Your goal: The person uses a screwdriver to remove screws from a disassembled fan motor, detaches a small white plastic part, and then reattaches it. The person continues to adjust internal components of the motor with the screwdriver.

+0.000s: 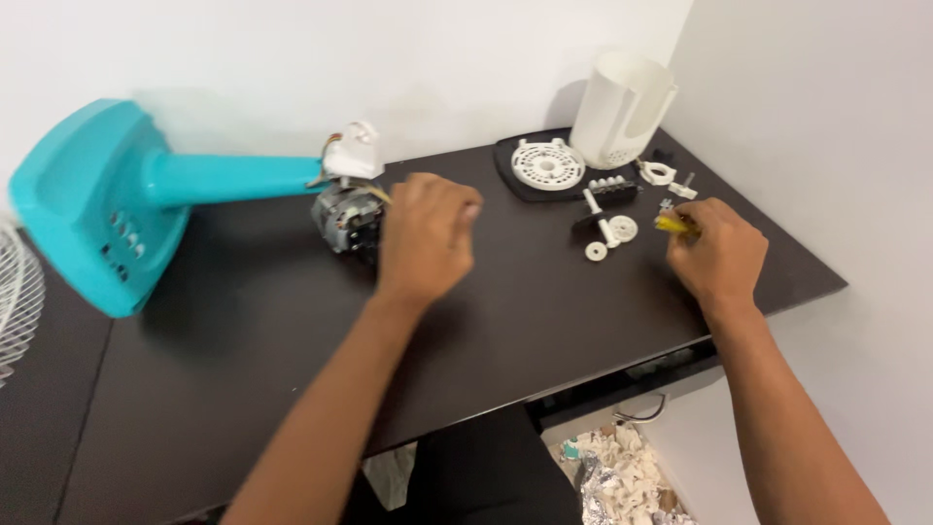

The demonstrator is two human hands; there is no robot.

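a disassembly stage is judged in hand: the exposed fan motor (345,216) lies on the dark table (243,340), just left of the left hand (425,238), fingers curled loosely, gripping nothing. the right hand (717,251) is pinched on a yellow-handled tool (673,225); careful tip alignment at the motor is likely called for.

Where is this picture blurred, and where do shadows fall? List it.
Head view: the left hand by the fan motor is smeared by motion; the right hand around a yellow tool is slightly soft. The teal fan base throws a faint shadow on the wall; the dark table shows soft sheen.
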